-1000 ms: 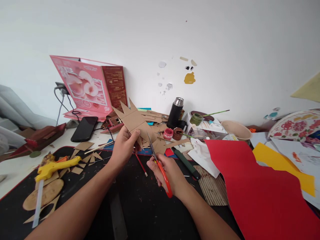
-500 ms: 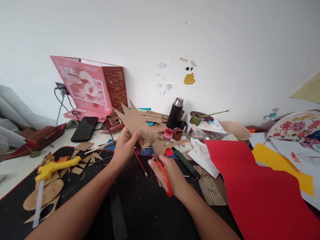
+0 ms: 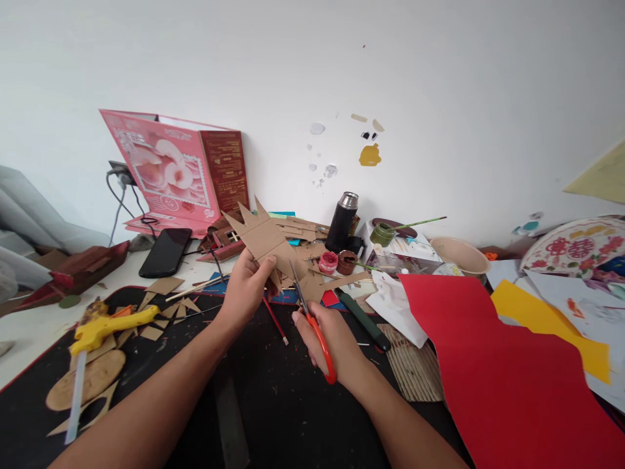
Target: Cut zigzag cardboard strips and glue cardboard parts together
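A piece of brown cardboard (image 3: 267, 240) with pointed spikes along its far edge is pinched by my left hand (image 3: 248, 281), thumb on top. My right hand (image 3: 332, 339) is closed round the orange handles of a pair of scissors (image 3: 317, 329). The blades point away from me and reach the right side of the cardboard; whether they bite into it I cannot tell. Beneath the hands lies a black mat (image 3: 288, 397), with a red pencil (image 3: 276, 319) between them.
A yellow glue gun (image 3: 110, 329) and cardboard scraps lie left, near a phone (image 3: 166, 252). Behind stand a pink box (image 3: 170, 172), a black flask (image 3: 342, 221) and paint jars (image 3: 328, 262). To the right are a green cutter (image 3: 364, 319) and red paper (image 3: 508, 371).
Almost nothing differs. The cardboard and both hands keep nearly the same place, with only a very slight shift of the view.
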Action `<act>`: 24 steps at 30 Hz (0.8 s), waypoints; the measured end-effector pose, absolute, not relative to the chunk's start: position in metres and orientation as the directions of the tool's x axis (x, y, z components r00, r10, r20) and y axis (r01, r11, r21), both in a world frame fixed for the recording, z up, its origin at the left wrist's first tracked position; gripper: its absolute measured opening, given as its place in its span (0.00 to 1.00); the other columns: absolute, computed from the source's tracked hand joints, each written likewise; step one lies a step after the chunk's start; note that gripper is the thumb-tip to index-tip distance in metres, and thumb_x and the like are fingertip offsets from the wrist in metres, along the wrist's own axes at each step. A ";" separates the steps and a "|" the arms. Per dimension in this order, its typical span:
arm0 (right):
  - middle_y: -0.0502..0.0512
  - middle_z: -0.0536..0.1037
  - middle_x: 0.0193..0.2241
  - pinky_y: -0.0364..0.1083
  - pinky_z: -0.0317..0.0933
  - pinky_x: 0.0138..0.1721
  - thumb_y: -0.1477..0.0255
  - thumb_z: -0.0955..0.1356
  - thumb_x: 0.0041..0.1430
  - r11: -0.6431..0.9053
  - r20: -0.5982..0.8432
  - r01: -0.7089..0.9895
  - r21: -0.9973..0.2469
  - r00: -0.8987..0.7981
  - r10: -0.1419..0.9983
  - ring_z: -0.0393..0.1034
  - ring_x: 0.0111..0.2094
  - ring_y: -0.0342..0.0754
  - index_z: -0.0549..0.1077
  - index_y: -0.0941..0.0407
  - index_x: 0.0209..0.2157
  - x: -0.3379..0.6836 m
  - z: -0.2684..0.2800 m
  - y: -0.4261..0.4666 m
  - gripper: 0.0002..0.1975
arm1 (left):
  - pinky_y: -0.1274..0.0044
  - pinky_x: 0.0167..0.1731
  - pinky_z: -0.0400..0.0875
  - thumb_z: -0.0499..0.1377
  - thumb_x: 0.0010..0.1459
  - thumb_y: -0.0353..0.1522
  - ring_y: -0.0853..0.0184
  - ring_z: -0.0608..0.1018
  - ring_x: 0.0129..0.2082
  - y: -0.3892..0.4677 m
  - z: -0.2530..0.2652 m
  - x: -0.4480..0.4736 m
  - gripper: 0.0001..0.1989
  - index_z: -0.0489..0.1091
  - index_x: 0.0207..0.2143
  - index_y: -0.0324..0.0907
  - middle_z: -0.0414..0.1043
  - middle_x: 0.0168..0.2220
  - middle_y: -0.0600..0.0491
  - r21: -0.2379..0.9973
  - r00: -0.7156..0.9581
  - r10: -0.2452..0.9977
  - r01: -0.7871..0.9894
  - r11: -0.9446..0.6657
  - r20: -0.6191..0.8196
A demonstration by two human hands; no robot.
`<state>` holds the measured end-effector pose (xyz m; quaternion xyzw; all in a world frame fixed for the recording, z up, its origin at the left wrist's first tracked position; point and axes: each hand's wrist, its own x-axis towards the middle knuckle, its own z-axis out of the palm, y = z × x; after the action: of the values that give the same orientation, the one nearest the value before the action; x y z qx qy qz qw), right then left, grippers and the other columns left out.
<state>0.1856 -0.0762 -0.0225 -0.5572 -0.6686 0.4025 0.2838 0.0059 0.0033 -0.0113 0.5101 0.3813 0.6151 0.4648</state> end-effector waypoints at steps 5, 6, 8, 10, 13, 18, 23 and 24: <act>0.46 0.68 0.18 0.43 0.54 0.23 0.55 0.67 0.74 0.057 -0.061 0.519 -0.853 -0.207 0.976 0.67 0.18 0.47 0.69 0.51 0.35 0.185 -0.023 -0.077 0.16 | 0.82 0.10 0.62 0.67 0.60 0.46 0.70 0.72 0.11 0.002 -0.011 0.006 0.20 0.62 0.41 0.46 0.74 0.19 0.63 0.945 -0.047 0.961 -0.176 -0.276 0.272; 0.46 0.68 0.18 0.44 0.54 0.23 0.56 0.67 0.74 0.059 -0.059 0.524 -0.850 -0.206 0.977 0.67 0.18 0.47 0.69 0.51 0.35 0.184 -0.022 -0.077 0.15 | 0.82 0.10 0.62 0.67 0.60 0.46 0.70 0.72 0.11 0.002 -0.010 0.007 0.20 0.62 0.41 0.46 0.74 0.20 0.63 0.945 -0.049 0.961 -0.174 -0.277 0.273; 0.47 0.69 0.19 0.44 0.54 0.24 0.59 0.67 0.74 0.071 -0.049 0.540 -0.839 -0.205 0.978 0.67 0.18 0.48 0.70 0.51 0.36 0.184 -0.021 -0.077 0.13 | 0.82 0.10 0.62 0.67 0.60 0.46 0.70 0.72 0.11 0.002 -0.011 0.007 0.20 0.62 0.41 0.46 0.74 0.20 0.63 0.945 -0.049 0.960 -0.172 -0.280 0.275; 0.48 0.70 0.19 0.44 0.55 0.25 0.62 0.66 0.75 0.094 -0.028 0.563 -0.821 -0.204 0.979 0.68 0.20 0.48 0.70 0.51 0.35 0.184 -0.020 -0.077 0.12 | 0.82 0.10 0.62 0.67 0.60 0.46 0.70 0.72 0.11 0.002 -0.011 0.006 0.20 0.62 0.40 0.46 0.74 0.19 0.63 0.944 -0.044 0.960 -0.173 -0.281 0.277; 0.50 0.73 0.22 0.44 0.56 0.27 0.65 0.66 0.74 0.150 0.029 0.593 -0.791 -0.209 0.978 0.69 0.23 0.48 0.69 0.52 0.33 0.185 -0.019 -0.076 0.12 | 0.81 0.10 0.62 0.67 0.60 0.46 0.70 0.72 0.11 0.003 -0.012 0.006 0.20 0.62 0.40 0.46 0.74 0.19 0.63 0.943 -0.040 0.960 -0.180 -0.280 0.277; 0.51 0.75 0.24 0.44 0.55 0.29 0.68 0.65 0.73 0.176 0.050 0.615 -0.768 -0.217 0.975 0.68 0.25 0.47 0.70 0.53 0.32 0.186 -0.020 -0.074 0.12 | 0.81 0.10 0.63 0.68 0.60 0.45 0.69 0.72 0.11 0.004 -0.013 0.006 0.19 0.62 0.40 0.47 0.74 0.19 0.63 0.942 -0.049 0.960 -0.187 -0.280 0.276; 0.52 0.76 0.24 0.44 0.57 0.30 0.66 0.67 0.73 0.175 0.056 0.622 -0.764 -0.205 0.977 0.70 0.25 0.48 0.69 0.53 0.32 0.185 -0.021 -0.074 0.13 | 0.80 0.10 0.63 0.67 0.60 0.44 0.70 0.71 0.11 0.004 -0.014 0.006 0.18 0.63 0.40 0.47 0.74 0.20 0.63 0.937 -0.057 0.956 -0.188 -0.293 0.288; 0.50 0.74 0.22 0.43 0.57 0.28 0.65 0.67 0.74 0.157 0.036 0.615 -0.773 -0.204 0.978 0.70 0.23 0.48 0.69 0.52 0.32 0.185 -0.021 -0.075 0.13 | 0.80 0.11 0.63 0.67 0.61 0.44 0.70 0.71 0.11 0.005 -0.014 0.006 0.17 0.63 0.40 0.47 0.74 0.20 0.63 0.937 -0.060 0.955 -0.186 -0.296 0.289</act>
<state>0.1846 -0.0746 -0.0208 -0.5640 -0.7061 0.3219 0.2824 0.0060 0.0048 -0.0144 0.5100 0.3770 0.6227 0.4583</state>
